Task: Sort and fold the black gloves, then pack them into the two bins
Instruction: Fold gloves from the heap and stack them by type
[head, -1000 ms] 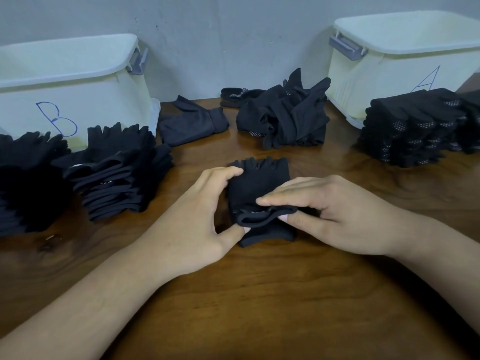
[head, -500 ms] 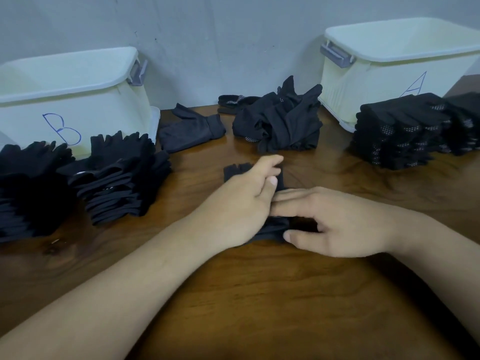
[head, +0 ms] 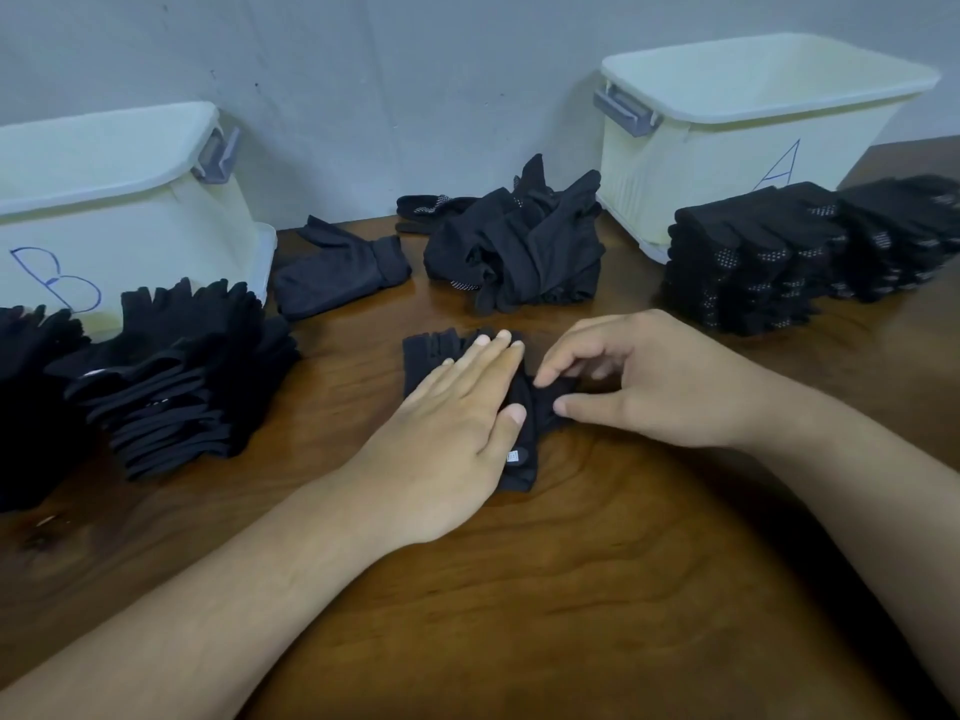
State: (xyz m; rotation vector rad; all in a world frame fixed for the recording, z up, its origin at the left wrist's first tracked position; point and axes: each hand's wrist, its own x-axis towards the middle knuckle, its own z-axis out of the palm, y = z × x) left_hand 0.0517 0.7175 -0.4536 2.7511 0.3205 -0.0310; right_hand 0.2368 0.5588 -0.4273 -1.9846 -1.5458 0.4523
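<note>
Head view: left hand point(head: 457, 423) lies flat, fingers straight, pressing the folded glove point(head: 431, 350) onto the counter point(head: 571, 589); right hand point(head: 660, 381) pinches its right edge. Beyond: loose glove pile point(head: 519, 252); bin B point(head: 130, 226) far left, bin A point(head: 727, 148) far right.

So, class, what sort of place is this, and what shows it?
Probably a small packing workstation: bin A and bin B stand lettered by the wall, with stacks of folded black gloves on the table.

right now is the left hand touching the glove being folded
Touching. The head view shows the left hand lying flat on the glove, fingers straight across it.
</note>
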